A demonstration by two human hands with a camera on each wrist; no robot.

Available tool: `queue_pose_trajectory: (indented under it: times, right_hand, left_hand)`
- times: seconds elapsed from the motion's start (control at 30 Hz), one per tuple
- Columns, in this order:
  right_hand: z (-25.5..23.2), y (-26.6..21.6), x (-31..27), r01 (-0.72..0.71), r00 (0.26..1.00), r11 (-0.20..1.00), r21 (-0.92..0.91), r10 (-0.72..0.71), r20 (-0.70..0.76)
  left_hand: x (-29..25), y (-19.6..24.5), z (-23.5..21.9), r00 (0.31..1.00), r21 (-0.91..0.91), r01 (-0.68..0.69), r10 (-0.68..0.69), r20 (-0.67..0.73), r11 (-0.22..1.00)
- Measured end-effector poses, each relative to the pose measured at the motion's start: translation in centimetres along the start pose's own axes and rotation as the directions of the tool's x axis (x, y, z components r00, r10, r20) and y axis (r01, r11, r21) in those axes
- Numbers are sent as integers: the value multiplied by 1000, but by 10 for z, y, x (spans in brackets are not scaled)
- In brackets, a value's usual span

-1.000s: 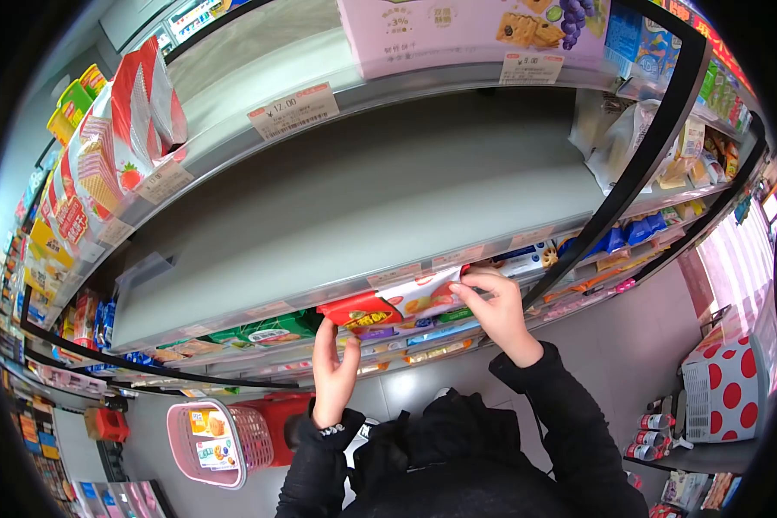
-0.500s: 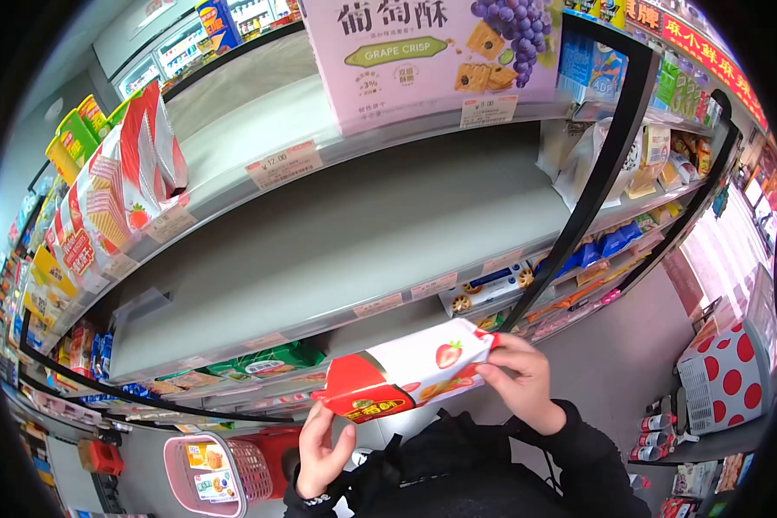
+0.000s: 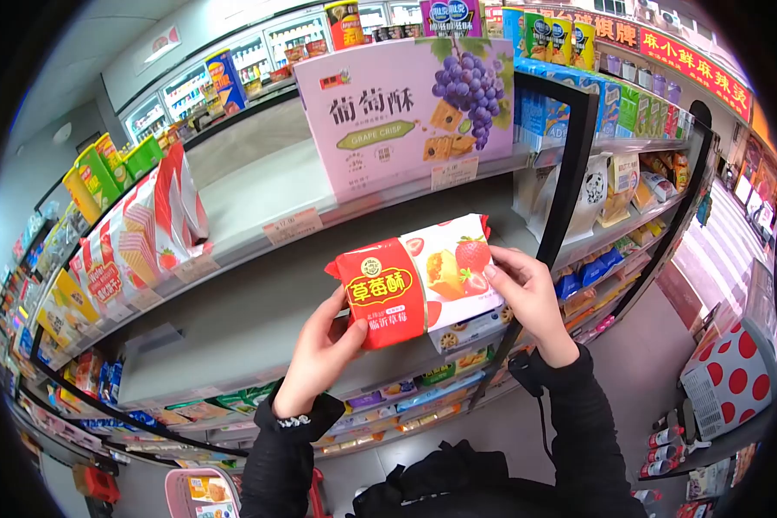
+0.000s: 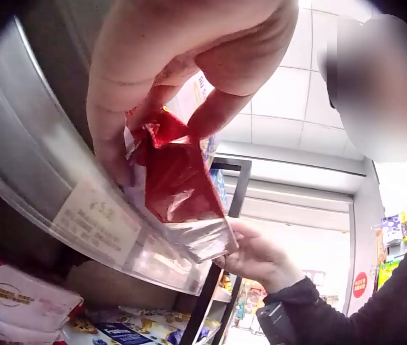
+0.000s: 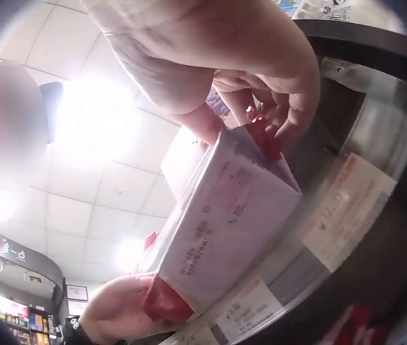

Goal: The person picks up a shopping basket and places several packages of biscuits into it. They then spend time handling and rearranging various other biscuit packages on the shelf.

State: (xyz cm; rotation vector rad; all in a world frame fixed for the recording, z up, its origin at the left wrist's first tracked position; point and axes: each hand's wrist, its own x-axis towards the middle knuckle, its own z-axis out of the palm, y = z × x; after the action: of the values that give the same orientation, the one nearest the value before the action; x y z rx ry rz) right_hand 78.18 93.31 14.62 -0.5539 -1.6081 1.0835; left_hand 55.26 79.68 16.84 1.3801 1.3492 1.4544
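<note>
A red and white packet of strawberry biscuits [image 3: 414, 281] is held up in front of the shelf, its printed front facing the head camera. My left hand [image 3: 319, 345] grips the red end, thumb on the near side. At the white end, my right hand [image 3: 531, 293] pinches the packet with its thumb over the front corner. The left wrist view shows the packet's red folded end [image 4: 182, 183] between thumb and fingers. In the right wrist view, its pale printed underside [image 5: 225, 208] stretches between both hands.
Behind the packet runs a grey shelf [image 3: 224, 302] with a black post [image 3: 571, 164] at its right. A large purple grape crisp box [image 3: 354, 129] and wafer bags [image 3: 138, 233] stand above. On the floor at lower left is a pink basket [image 3: 177, 492] with packs inside.
Both hands have lifted the packet from the lower shelf, first out towards the body, then up before the shelf. Its front has turned to face the head camera, which has tilted up.
</note>
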Motion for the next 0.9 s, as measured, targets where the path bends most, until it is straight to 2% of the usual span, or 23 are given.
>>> queue_pose_trajectory:
  times: [0.03, 0.1, 0.13, 0.17, 0.23, 0.27, 0.3, 0.37, 0.43, 0.5, 0.57, 0.6, 0.63, 0.67, 0.7, 0.77, 0.8, 0.83, 0.9]
  right_hand:
    - [-1, 1, 6, 11, 1000, 1000, 3, -11, -5]
    - [-3, 0, 19, -102, 994, 978, 183, 107, -21]
    - [-5, 8, 24, -86, 996, 989, 121, 88, -16]
    - [-5, 11, 26, -82, 996, 989, 120, 84, -16]
    - [-2, 17, 33, -34, 999, 997, -67, 32, -22]
    - [-3, 25, 35, -31, 999, 997, -67, 30, -10]
    - [-3, 25, 34, -27, 1000, 998, -64, 27, -4]
    - [-4, 25, 31, -13, 1000, 977, -213, 12, -7]
    - [-7, 29, 29, -21, 1000, 980, -196, 24, 16]
    - [-9, 25, 23, 23, 999, 966, -258, -13, 40]
    - [-10, 13, 20, 20, 997, 953, -304, 5, 81]
    - [-11, 10, 20, 84, 989, 921, -380, -32, 141]
    - [-10, 9, 21, 154, 977, 879, -451, -65, 205]
    - [-10, 12, 22, 171, 978, 872, -459, -95, 185]
    - [-12, 15, 23, 177, 976, 871, -458, -96, 195]
    - [-15, 21, 26, 228, 974, 694, -683, -167, 154]
    - [-14, 21, 29, 248, 968, 664, -705, -197, 154]
    - [-12, 21, 31, 254, 967, 662, -705, -195, 166]
    - [-8, 21, 35, 280, 952, 469, -838, -245, 181]
  left_hand:
    - [9, -2, -2, 1000, 6, -10, 10, 3, 1000]
    - [26, -5, -4, 998, 32, -37, 35, 48, 999]
    - [32, -1, -4, 998, 61, 19, -23, 67, 998]
    - [36, -3, -3, 998, 61, 15, -19, 66, 998]
    - [47, -12, -5, 980, 192, 122, -149, 132, 974]
    - [48, -13, -2, 978, 182, 132, -158, 134, 974]
    - [49, -14, -1, 983, 174, 87, -113, 144, 981]
    - [49, -15, 0, 984, 79, 65, -77, 159, 995]
    - [47, -15, -4, 981, 80, 61, -74, 177, 995]
    - [44, -13, -5, 978, 80, 57, -72, 194, 995]
    - [41, -5, -2, 975, 3, 31, -31, 221, 1000]
    - [41, 1, 0, 977, 1, 29, -29, 212, 1000]
    - [42, 8, 1, 969, -20, 105, -98, 229, 994]
    - [44, 13, 3, 955, -41, 181, -165, 247, 983]
    - [48, 15, 5, 957, -47, 179, -163, 239, 983]
    - [58, 18, 11, 941, 53, 219, -226, 250, 974]
    - [65, 14, 13, 937, -29, 201, -184, 297, 979]
    - [74, 12, 13, 932, -10, 232, -220, 289, 973]
    - [92, 10, 13, 912, 35, 328, -326, 248, 944]
